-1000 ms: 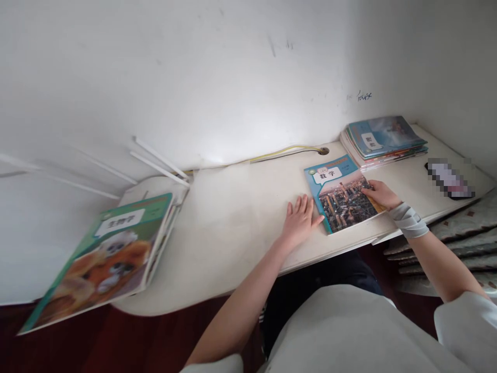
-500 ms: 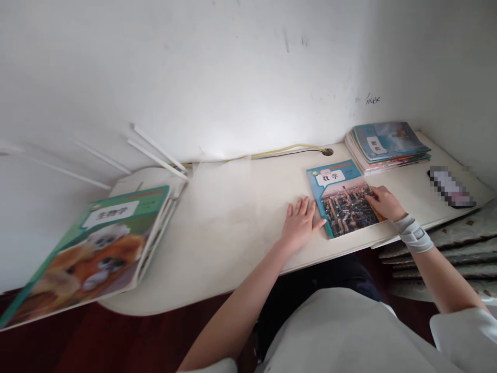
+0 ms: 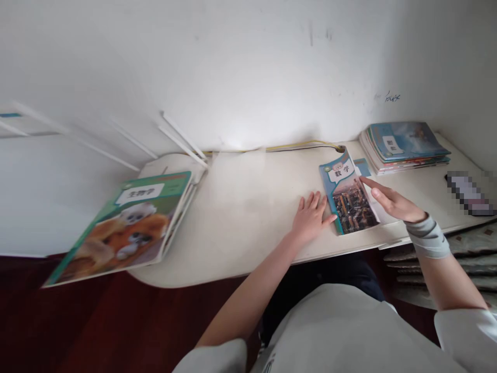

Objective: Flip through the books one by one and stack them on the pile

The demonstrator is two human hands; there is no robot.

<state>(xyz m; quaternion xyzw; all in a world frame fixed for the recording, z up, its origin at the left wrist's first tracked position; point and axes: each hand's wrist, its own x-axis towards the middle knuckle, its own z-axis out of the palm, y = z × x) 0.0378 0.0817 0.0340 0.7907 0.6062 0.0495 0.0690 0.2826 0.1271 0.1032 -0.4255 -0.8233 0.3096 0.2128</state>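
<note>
So the math book [image 3: 351, 199] sits near the desk [image 3: 248, 217] front edge, long axis running away from the person, title end toward the wall. Cover's lifted along its right side. Right hand [image 3: 394, 203] has fingers straight and together under that cover. Left hand [image 3: 312, 223] lies flat, fingers spread, thumb touching the spine.
</note>
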